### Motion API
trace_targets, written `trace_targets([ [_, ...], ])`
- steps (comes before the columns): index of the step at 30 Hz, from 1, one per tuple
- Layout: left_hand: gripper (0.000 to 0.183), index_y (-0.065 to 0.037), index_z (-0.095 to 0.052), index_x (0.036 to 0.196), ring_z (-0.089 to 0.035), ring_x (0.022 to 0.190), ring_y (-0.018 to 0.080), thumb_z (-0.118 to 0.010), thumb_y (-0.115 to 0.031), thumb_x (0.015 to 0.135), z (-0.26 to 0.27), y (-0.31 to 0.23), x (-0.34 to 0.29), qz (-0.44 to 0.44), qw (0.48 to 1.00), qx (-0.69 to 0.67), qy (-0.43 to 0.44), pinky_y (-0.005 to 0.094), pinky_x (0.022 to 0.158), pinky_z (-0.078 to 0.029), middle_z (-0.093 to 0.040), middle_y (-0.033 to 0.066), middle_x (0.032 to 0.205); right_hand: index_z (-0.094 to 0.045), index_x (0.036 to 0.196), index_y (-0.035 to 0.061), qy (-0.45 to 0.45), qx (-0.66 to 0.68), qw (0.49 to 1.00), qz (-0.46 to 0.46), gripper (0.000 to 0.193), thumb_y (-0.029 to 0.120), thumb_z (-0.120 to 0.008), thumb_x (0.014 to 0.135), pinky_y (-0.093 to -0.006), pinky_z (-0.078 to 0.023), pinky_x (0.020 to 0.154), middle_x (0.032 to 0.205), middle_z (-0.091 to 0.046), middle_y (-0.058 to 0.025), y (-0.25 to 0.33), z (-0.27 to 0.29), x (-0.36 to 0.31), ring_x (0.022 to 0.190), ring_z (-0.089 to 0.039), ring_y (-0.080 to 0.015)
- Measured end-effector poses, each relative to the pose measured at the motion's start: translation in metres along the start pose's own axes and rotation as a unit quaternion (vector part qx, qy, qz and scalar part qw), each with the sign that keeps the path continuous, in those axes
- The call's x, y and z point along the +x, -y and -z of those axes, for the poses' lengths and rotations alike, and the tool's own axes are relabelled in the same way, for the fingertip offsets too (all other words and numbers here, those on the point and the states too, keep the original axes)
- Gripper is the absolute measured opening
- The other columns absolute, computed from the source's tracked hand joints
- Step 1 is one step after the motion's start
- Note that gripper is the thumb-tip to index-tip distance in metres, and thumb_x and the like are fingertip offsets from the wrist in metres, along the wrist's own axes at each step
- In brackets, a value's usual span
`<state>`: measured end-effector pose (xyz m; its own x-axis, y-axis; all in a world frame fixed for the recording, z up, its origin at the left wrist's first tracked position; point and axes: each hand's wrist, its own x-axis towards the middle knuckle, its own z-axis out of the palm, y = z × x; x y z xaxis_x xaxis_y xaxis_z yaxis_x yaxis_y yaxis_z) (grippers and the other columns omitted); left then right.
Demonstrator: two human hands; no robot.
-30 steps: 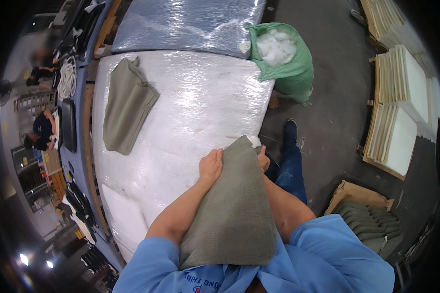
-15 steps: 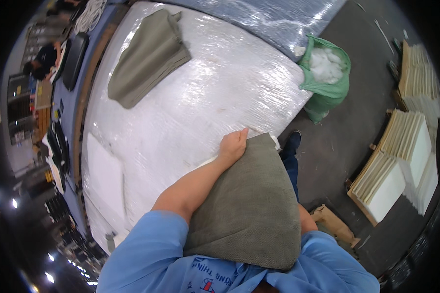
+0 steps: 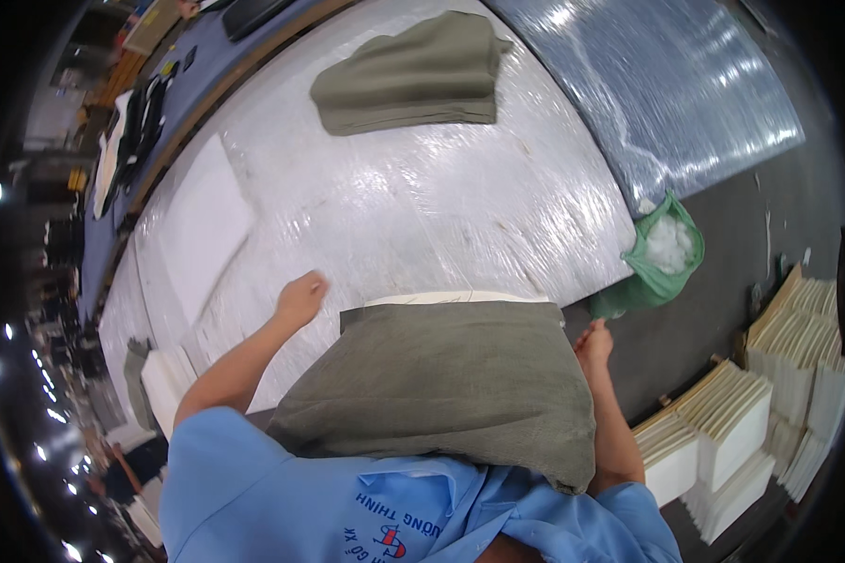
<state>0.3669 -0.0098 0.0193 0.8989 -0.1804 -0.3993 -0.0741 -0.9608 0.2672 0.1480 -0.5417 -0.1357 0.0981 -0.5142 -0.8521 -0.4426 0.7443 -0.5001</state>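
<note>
A grey-green fabric cushion cover (image 3: 441, 385) lies across my front, its near side against my blue shirt. Along its far edge shows a strip of white filling or lining (image 3: 460, 297). My left hand (image 3: 302, 296) is off the cover, above the plastic-wrapped surface just left of its far corner, with fingers curled and nothing visible in them. Close by the cover's right edge, near the far right corner, is my right hand (image 3: 593, 349). Its fingers are closed; what they pinch, if anything, cannot be made out.
A folded grey-green cloth piece (image 3: 408, 75) lies farther off on the plastic-wrapped surface (image 3: 413, 206), with a white sheet (image 3: 207, 225) at left. Beyond the right corner stands a green sack (image 3: 643, 289) of white stuffing. Stacked white panels (image 3: 723, 422) stand on the floor at right.
My view has turned, and the cover now lies more squarely in front of me. The left hand has left the cover's far edge and moved left. My right hand has come into sight.
</note>
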Motion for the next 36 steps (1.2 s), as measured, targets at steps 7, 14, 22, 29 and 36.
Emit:
trace_targets([
  [7,0.028,-0.006,-0.072,0.102,-0.072,0.084,0.0258,-0.063,-0.032,0.099,-0.11,0.031,-0.151,0.365,0.754,-0.496,0.228,0.0411,0.075,-0.057,-0.074,0.0121,0.09,-0.068,0.109,0.0083,0.34,-0.456,0.793,0.218,0.031,0.037,-0.059,0.1,-0.0282,-0.045,0.055,0.074,-0.06,-0.0015,0.104,-0.156,-0.123,0.063,-0.056,-0.011],
  [14,0.028,-0.004,-0.072,0.106,-0.072,0.085,0.0269,-0.063,-0.03,0.098,-0.198,-0.082,-0.155,0.315,0.449,-0.828,0.115,0.0414,0.076,-0.057,-0.074,0.0145,0.094,-0.068,0.124,0.0022,0.419,-0.791,0.308,0.322,0.069,0.061,-0.039,0.102,-0.0446,-0.045,0.107,0.128,-0.068,-0.0221,-0.006,-0.244,-0.151,0.124,-0.06,-0.0392],
  [22,0.029,-0.003,-0.072,0.11,-0.073,0.088,0.0281,-0.063,-0.027,0.097,-0.224,-0.123,-0.121,0.282,0.331,-0.9,0.022,0.0418,0.078,-0.057,-0.074,0.0173,0.098,-0.062,0.127,-0.0063,0.394,-0.801,0.364,0.265,0.081,0.067,-0.042,0.1,-0.0442,-0.047,0.102,0.126,-0.066,-0.0289,-0.041,-0.239,-0.142,0.121,-0.062,-0.0399],
  [29,0.031,-0.002,-0.072,0.114,-0.073,0.09,0.0292,-0.063,-0.025,0.096,-0.236,-0.127,-0.114,0.331,0.344,-0.879,0.004,0.0422,0.079,-0.057,-0.073,0.0197,0.102,-0.069,0.116,-0.0034,0.375,-0.778,0.388,0.323,0.071,0.062,-0.044,0.102,-0.0464,-0.051,0.092,0.109,-0.072,-0.0262,-0.089,-0.254,-0.171,0.105,-0.068,-0.0396],
  [36,0.033,0.0,-0.073,0.114,-0.07,0.104,0.0359,-0.064,-0.022,0.091,-0.239,-0.124,-0.098,0.46,0.419,-0.781,-0.048,0.0457,0.088,-0.056,-0.072,0.0231,0.112,-0.07,0.113,-0.0026,0.327,-0.792,0.299,0.421,0.07,0.061,-0.044,0.102,-0.0472,-0.051,0.09,0.106,-0.072,-0.0258,-0.115,-0.25,-0.193,0.102,-0.068,-0.0404],
])
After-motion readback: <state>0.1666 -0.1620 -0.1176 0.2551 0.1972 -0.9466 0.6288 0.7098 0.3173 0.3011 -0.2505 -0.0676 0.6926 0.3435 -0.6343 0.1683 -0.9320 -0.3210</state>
